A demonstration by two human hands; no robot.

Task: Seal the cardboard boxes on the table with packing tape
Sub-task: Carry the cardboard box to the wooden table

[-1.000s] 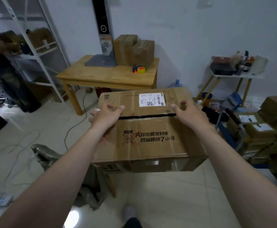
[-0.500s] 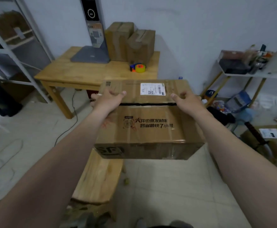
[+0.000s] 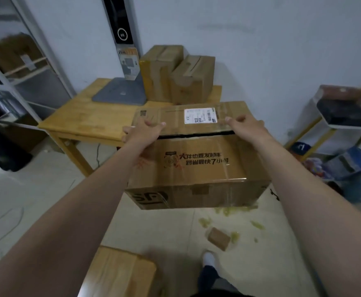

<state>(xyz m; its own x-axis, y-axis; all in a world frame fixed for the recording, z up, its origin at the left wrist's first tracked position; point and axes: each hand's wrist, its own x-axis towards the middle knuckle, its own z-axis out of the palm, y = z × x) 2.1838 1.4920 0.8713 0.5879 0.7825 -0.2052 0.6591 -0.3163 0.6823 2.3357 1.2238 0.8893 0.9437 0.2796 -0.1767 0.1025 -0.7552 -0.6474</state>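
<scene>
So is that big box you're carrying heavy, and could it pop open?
Probably not very heavy: the big box is held in the air by just the left hand and right hand gripping its top edges. It looks stiff, since its sides stay flat. The top flaps show a dark untaped gap, so they might lift if it's tipped.

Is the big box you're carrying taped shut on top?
No. The big box shows a dark open gap between its top flaps, with no tape across it.
</scene>
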